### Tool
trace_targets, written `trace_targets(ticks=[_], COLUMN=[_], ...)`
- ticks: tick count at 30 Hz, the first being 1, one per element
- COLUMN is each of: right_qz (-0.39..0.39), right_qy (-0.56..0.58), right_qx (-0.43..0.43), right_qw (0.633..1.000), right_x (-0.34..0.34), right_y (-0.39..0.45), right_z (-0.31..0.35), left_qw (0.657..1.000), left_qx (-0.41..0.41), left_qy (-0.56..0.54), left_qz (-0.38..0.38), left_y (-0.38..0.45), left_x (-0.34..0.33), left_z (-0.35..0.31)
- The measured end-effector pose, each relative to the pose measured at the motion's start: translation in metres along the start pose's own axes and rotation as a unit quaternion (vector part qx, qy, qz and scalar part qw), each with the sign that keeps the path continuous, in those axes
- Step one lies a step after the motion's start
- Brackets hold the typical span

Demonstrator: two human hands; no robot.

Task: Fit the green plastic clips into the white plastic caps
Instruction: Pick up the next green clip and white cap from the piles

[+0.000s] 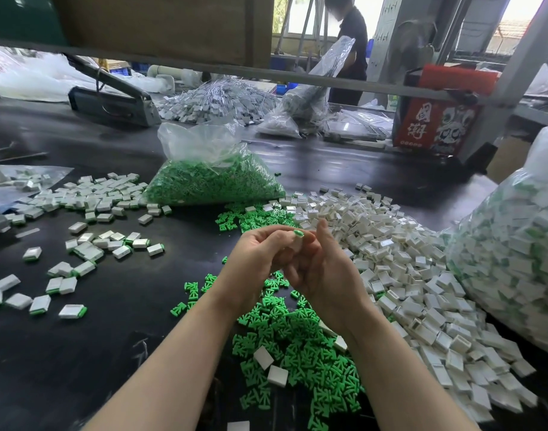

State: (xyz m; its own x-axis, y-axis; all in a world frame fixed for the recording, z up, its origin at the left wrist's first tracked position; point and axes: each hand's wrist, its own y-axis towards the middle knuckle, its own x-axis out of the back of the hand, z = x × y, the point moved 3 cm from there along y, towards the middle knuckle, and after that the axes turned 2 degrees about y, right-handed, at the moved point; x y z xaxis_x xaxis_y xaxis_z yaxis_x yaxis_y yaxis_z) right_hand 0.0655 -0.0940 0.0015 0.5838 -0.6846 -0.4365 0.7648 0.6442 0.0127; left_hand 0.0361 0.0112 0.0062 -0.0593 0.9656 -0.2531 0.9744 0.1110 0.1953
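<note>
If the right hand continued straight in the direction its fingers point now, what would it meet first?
Probably the heap of empty white plastic caps just beyond the right hand, whose fingers point up and away; depth is unclear, so it might pass above them.

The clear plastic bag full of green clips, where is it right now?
In the head view, the clear plastic bag of green clips sits on the black table beyond the hands, centre-left, between two spreads of white plastic caps.

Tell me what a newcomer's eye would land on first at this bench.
First, the two bare hands, left hand and right hand, meeting mid-frame around a small white plastic cap with a green plastic clip showing at its top. Below them spreads a bright heap of loose green plastic clips, and to the right a long drift of empty white plastic caps.
</note>
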Motion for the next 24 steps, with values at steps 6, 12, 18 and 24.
trace_targets(ticks=[6,12,18,24], right_qz=[-0.017,-0.152,-0.267,-0.306], right_qy=[-0.036,-0.190,-0.401,-0.703], right_qx=[-0.018,0.037,0.102,0.057], right_qw=[0.999,0.969,0.870,0.640], right_x=[0.005,0.027,0.056,0.068], right_y=[0.001,-0.003,-0.006,-0.008], right_z=[-0.002,0.012,0.028,0.028], left_qw=[0.999,0.943,0.665,0.543], left_qx=[0.037,0.070,0.186,0.245], left_qy=[0.000,0.280,0.636,0.694], left_qz=[-0.012,-0.165,-0.345,-0.403], left_y=[0.005,0.003,-0.023,-0.035], left_x=[0.012,0.086,0.144,0.157], left_z=[0.005,-0.008,-0.022,-0.033])
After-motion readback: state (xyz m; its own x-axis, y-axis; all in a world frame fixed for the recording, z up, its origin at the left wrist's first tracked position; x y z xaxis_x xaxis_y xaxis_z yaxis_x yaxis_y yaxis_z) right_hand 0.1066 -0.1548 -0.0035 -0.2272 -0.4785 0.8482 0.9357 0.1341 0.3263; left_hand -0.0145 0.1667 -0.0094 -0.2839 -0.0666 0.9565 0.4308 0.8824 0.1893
